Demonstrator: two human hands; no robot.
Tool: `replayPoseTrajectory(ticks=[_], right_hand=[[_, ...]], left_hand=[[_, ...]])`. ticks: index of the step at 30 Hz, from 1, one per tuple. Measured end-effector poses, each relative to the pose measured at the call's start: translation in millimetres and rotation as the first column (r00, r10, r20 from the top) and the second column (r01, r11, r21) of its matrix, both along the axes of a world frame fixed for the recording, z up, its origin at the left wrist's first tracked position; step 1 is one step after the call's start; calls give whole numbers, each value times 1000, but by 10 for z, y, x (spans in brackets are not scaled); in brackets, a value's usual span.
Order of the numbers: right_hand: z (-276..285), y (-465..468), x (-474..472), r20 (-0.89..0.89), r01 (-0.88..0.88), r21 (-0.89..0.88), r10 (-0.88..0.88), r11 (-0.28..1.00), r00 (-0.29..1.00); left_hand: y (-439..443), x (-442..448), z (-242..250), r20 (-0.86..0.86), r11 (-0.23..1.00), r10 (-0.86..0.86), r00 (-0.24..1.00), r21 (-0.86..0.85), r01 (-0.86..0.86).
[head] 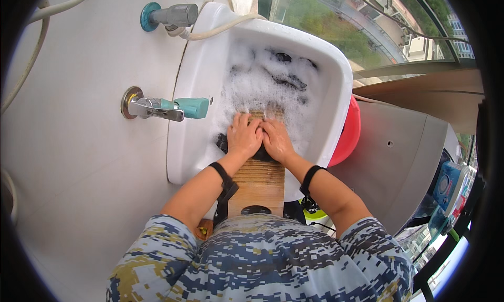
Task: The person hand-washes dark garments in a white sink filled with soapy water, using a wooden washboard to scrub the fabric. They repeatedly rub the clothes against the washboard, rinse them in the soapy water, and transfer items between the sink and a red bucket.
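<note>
A wooden washboard [256,184] slopes from my waist down into a white ceramic sink [185,144] filled with soapy suds [260,81]. My left hand [243,136] and my right hand [276,140] lie side by side on the washboard, fingertips nearly touching, pressing on a dark wet cloth [262,154]. Part of the cloth shows between and below the hands; the rest is hidden under them. Another dark piece of cloth [222,143] lies left of my left hand, at the suds' edge. More dark cloth [291,81] pokes through the foam toward the far end.
A lever tap [157,108] with a teal spout juts over the sink's left rim. Above it, a second tap [173,15] feeds a pale hose [224,28]. A red basin [348,132] and a grey appliance [388,144] stand to the right. A window is at the upper right.
</note>
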State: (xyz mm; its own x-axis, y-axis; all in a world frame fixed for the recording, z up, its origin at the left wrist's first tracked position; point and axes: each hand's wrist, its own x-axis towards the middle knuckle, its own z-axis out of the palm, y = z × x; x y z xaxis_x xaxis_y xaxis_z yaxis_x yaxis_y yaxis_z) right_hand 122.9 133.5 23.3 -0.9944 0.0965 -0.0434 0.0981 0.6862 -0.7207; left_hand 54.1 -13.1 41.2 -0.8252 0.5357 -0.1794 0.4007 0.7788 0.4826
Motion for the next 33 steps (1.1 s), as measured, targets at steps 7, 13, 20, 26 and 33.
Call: replayPoseTrajectory(ticks=[7, 13, 20, 26, 33], right_hand=[[155, -95, 386, -36, -42, 14, 42, 999, 998], [-356, 93, -209, 195, 191, -11, -185, 982, 963], [237, -126, 648, -191, -215, -30, 205, 976, 960], [-472, 80, -360, 7, 150, 182, -154, 972, 988], [448, -85, 637, -42, -160, -23, 159, 987, 986]], left_hand=[[-243, 210, -36, -154, 954, -276, 949, 78, 290], [36, -94, -267, -160, 995, 83, 984, -37, -90], [-556, 475, 99, -170, 939, -326, 930, 58, 339], [63, -151, -138, -344, 996, 40, 938, -66, -67], [-509, 560, 70, -139, 929, -315, 939, 158, 335]])
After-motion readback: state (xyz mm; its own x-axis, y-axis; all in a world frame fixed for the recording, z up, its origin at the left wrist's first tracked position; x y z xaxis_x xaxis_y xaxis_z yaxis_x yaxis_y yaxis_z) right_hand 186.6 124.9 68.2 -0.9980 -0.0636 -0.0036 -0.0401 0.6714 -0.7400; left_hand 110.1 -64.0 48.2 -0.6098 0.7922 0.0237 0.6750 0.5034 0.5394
